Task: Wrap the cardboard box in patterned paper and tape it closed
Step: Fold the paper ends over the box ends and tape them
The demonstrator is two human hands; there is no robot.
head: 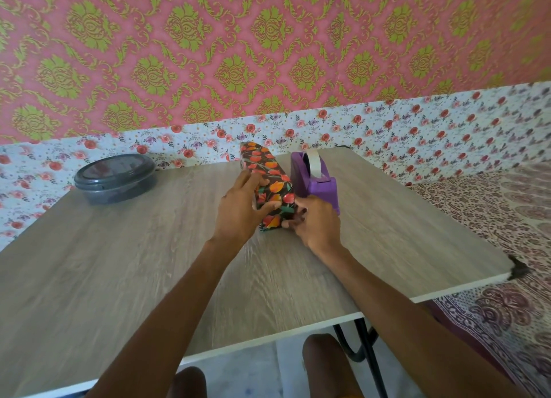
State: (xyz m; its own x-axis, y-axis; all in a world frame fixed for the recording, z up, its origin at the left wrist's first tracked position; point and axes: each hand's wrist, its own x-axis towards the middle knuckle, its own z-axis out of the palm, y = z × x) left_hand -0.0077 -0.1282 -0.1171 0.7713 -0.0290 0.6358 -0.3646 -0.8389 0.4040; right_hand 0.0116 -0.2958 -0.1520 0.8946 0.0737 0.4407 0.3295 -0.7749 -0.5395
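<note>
The arms are reaching from 6 o'clock to the middle of the table, the left hand clasping the wrapped box steady, the right hand pinching its near fold shut, the dispenser waiting at its 3 o'clock for taping.

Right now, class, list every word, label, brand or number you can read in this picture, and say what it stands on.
No text can be read here.
On the grey round container: a reddish patch on the lid, too blurred to read.
On the purple tape dispenser: no lettering shows.
On the wrapped box: flower pattern only, no words.
</note>
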